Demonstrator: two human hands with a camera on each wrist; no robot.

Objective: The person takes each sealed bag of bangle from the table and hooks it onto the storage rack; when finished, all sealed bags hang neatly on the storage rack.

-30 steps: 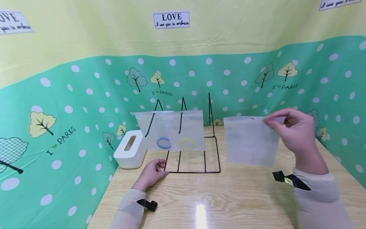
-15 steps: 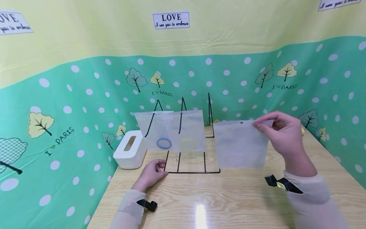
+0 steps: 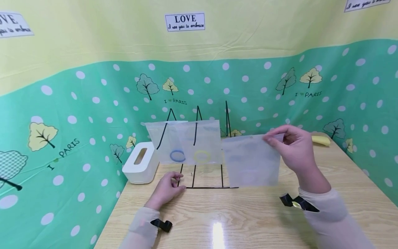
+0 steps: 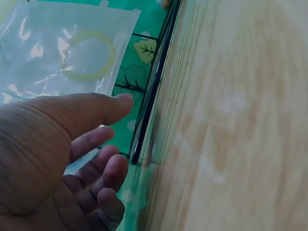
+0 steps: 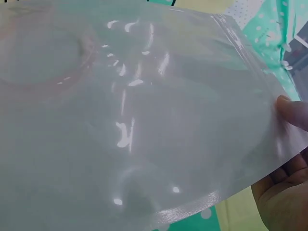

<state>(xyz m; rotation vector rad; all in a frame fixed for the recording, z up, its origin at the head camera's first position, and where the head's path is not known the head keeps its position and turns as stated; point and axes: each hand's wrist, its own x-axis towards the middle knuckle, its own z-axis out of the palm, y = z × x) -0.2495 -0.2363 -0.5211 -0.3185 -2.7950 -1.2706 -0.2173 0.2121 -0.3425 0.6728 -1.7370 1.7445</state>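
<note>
My right hand [image 3: 293, 152] pinches the top right corner of a clear zip bag [image 3: 252, 159], which hangs down in front of the rack's right side. A pinkish ring [image 5: 88, 50] shows inside it in the right wrist view. On the black wire rack [image 3: 211, 187] hang two similar bags, one with a blue bracelet-like ring [image 3: 177, 161], the other with a yellow ring [image 4: 86, 78]. Beside the rack's front left corner is my left hand [image 3: 164, 188], fingers loosely curled, with a gap between thumb and fingers. Whether it touches the wire I cannot tell.
A white tissue box [image 3: 140, 164] stands left of the rack on the wooden table [image 3: 192, 221]. At the back right lies a yellow object [image 3: 321, 140], partly behind my right hand. A patterned curtain [image 3: 255, 72] encloses the back and sides.
My right hand has moved left and slightly down with the zip bag, which now overlaps the rack's right side. The left hand has shifted very slightly to the right.
</note>
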